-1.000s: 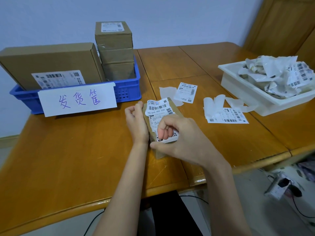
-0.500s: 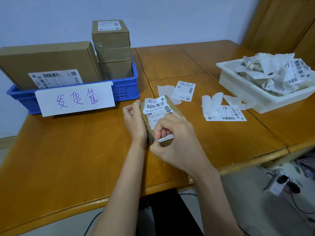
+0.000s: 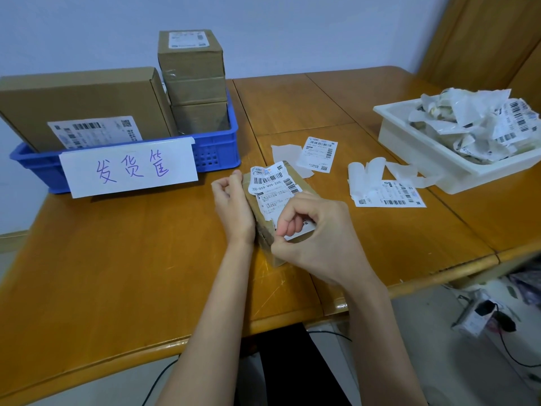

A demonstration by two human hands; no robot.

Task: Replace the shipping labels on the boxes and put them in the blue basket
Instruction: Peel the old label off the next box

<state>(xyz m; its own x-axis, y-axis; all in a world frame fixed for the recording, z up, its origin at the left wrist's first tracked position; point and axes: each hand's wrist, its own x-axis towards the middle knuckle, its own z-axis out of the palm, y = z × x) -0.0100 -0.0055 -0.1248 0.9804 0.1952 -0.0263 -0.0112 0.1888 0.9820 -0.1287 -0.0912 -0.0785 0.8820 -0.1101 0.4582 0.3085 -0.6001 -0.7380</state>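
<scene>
**Both hands on one small box, its label half lifted**

Our right hand (image 3: 314,232) pinches the near edge of the torn label (image 3: 272,190) between thumb and curled fingers, while our left hand (image 3: 232,206), loosely curled, presses against the left side of the small box (image 3: 295,183) lying on the wooden table (image 3: 117,273). Beyond lie loose labels (image 3: 319,153). Farther left, the blue basket (image 3: 216,148) holds labelled boxes (image 3: 190,63); farther right, a white tray (image 3: 409,148) holds crumpled labels.
</scene>
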